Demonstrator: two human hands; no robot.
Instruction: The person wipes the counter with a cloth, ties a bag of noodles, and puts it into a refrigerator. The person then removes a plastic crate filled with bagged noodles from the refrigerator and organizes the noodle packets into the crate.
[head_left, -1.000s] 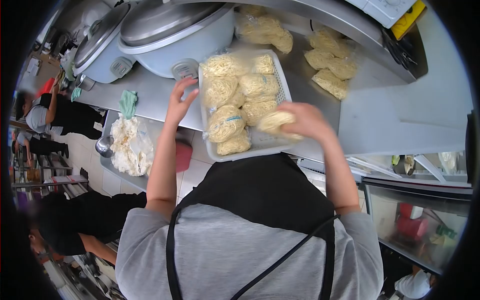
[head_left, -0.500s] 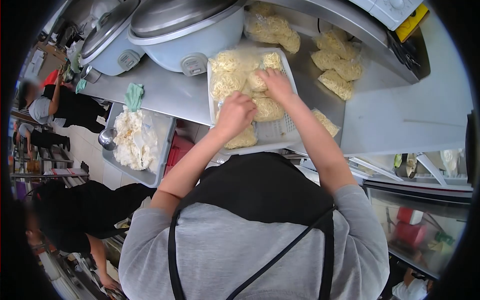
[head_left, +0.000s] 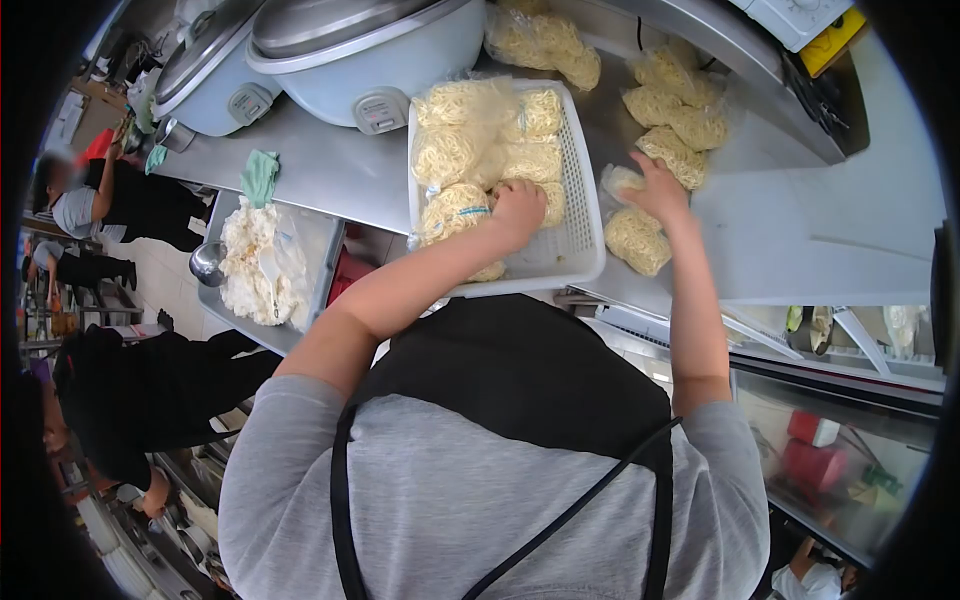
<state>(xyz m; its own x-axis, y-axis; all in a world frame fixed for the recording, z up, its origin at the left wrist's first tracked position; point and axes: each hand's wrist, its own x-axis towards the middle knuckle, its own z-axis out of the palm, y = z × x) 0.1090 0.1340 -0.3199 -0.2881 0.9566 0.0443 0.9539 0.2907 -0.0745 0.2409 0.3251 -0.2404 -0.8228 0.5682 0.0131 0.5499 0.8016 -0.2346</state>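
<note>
Plastic bags of pale noodle bundles point(head_left: 447, 152) lie in a white perforated basket point(head_left: 588, 225) on the steel counter. Inside the basket, my left hand point(head_left: 518, 212) rests with curled fingers on a bag of noodles point(head_left: 552, 205); its fingertips are partly hidden. To the right of the basket, my right hand point(head_left: 660, 190) is over the upper end of another bag of noodles point(head_left: 638, 242), its thumb and fingers apart. Just beyond that hand, more bagged noodles point(head_left: 672, 155) lie on the counter.
Two large rice cookers point(head_left: 370, 60) stand at the back left. A grey tub point(head_left: 318, 262) of rice, a metal ladle point(head_left: 208, 264) and a green cloth point(head_left: 260, 178) are at the left. More noodle bags point(head_left: 545, 45) lie behind the basket. Other people point(head_left: 150, 400) stand at the left.
My right hand has left the basket and moved right to the noodle bag on the counter. My left hand has moved right within the basket. Bundles in the basket sit in a row on its right side.
</note>
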